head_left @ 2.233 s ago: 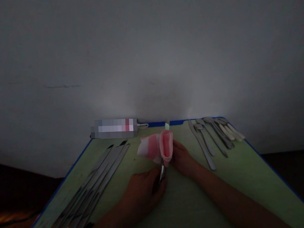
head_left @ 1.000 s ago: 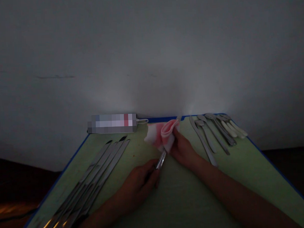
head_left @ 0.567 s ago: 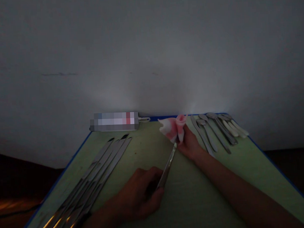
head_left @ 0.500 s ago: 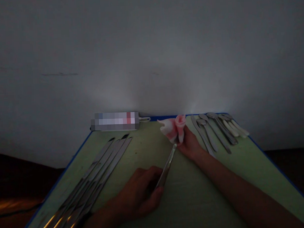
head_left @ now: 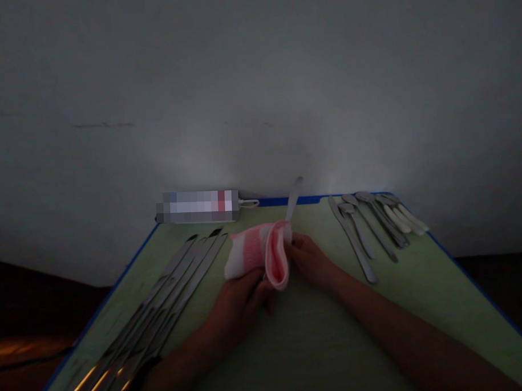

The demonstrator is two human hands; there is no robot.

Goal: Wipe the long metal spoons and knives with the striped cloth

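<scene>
A table knife (head_left: 293, 200) points away from me over the middle of the table, its far end bare and its middle hidden by a pink-and-white cloth (head_left: 253, 250). My left hand (head_left: 243, 301) is closed around the knife's near end, which is mostly covered by the hand and the cloth. On the right side, my right hand (head_left: 308, 259) pinches the folded cloth around the knife. Several flat table knives (head_left: 174, 295) lie side by side to the left of my left hand.
On the right lie a single knife (head_left: 352, 241), several spoons (head_left: 369, 226) and some white-handled cutlery (head_left: 399, 216). A blurred-out box (head_left: 197, 206) with a white loop stands at the back left, near the grey wall (head_left: 257, 93). Blue edging borders the green table (head_left: 326, 341).
My right hand with the cloth slid out along the knife to its far end, then came back toward my left hand. The knife's far end now shows beyond the cloth.
</scene>
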